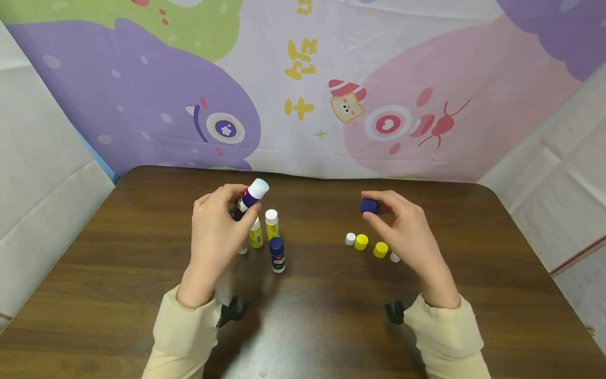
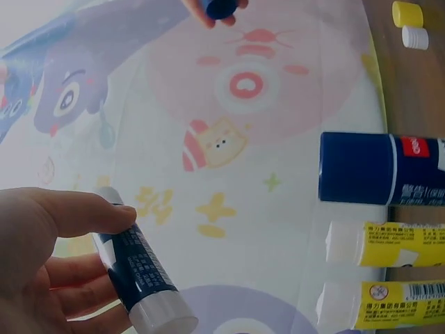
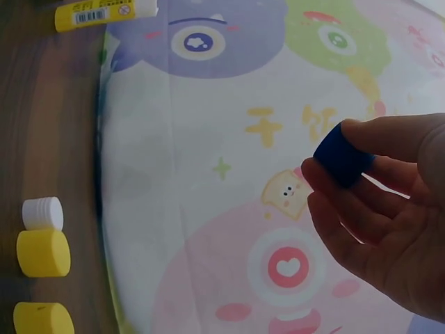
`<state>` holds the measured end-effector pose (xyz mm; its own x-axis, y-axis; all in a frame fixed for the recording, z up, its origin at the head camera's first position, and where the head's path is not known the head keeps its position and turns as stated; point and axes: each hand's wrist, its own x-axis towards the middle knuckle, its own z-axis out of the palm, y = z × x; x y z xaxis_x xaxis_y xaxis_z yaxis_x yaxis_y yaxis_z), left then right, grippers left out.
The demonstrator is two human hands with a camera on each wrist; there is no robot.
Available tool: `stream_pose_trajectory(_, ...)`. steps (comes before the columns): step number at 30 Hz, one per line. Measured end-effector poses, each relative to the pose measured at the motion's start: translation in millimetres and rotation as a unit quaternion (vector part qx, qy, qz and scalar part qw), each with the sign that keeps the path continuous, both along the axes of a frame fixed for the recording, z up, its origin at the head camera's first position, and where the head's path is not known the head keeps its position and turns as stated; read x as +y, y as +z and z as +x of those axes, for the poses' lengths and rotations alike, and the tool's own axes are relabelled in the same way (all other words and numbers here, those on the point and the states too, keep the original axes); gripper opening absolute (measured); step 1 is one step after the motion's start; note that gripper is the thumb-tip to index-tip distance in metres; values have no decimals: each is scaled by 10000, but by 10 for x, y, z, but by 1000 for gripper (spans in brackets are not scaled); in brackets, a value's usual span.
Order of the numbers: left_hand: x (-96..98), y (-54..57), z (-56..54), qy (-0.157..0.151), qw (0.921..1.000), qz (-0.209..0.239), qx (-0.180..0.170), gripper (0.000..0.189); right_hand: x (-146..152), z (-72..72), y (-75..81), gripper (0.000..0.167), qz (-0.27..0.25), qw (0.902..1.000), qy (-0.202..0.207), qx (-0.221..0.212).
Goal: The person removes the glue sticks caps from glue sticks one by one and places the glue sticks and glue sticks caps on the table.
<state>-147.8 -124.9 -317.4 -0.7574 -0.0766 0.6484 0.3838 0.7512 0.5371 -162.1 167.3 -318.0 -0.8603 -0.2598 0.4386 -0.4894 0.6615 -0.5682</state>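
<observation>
My left hand [image 1: 215,226] holds an uncapped navy glue stick [image 1: 252,193], tilted with its white end up and to the right, above the table. In the left wrist view, thumb and fingers wrap the same glue stick [image 2: 139,268]. Off to the right, my right hand [image 1: 407,226] pinches a navy cap [image 1: 369,206] between thumb and fingers. That cap [image 3: 343,156] shows clearly in the right wrist view. Beside the left hand stand a capped navy glue stick [image 1: 277,255] and two yellow glue sticks with white tops, one [image 1: 272,225] plainly seen; another stick is partly hidden.
Below the right hand, on the brown table [image 1: 322,316], sit two yellow caps, one [image 1: 362,242] left of the other [image 1: 381,250], and two small white caps, one [image 1: 350,239] at the left end. A printed cloth [image 1: 303,131] hangs behind the table.
</observation>
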Motion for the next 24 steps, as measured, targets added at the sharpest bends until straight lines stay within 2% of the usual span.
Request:
stream_pose_trajectory(6,-69,2,-16,131,9997,127,-168,26,49,-44,-29,35,116,9999,33,-120)
stream_pose_trajectory(15,-154,-13,-39,298,9976,219,-581,30,81,-95,-72,40,291,9975,-54,-637)
stream_pose_trajectory(20,-210,2,-40,500,9947,266,-861,29,92,-112,-82,39,386,9958,-134,-818)
stream_pose_trajectory(24,-264,14,-33,740,9907,220,-1122,29,100,-114,-93,33,421,9926,-164,-1125)
